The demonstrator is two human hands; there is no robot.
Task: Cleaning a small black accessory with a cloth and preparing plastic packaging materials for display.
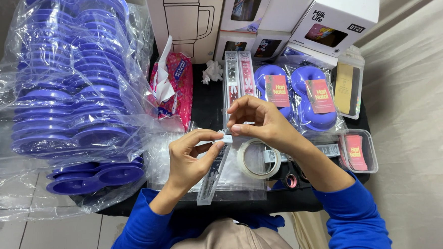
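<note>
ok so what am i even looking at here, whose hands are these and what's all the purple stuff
This is one picture from a camera worn on a person's head, looking down at their own two bare hands over a small black table. There is no machine; the blue sleeves are the person's arms.

The left hand and the right hand meet in the middle, both pinching a small piece of clear tape above a long clear plastic box. A roll of clear tape hangs around the right wrist.

The purple stuff at left is stacked purple plastic dishes in clear bags. Behind the hands lie two more long clear boxes, a pink tissue pack, bagged purple dishes with red cards, and white cartons at the back. Scissors with pink handles peek out under the right forearm.
</note>
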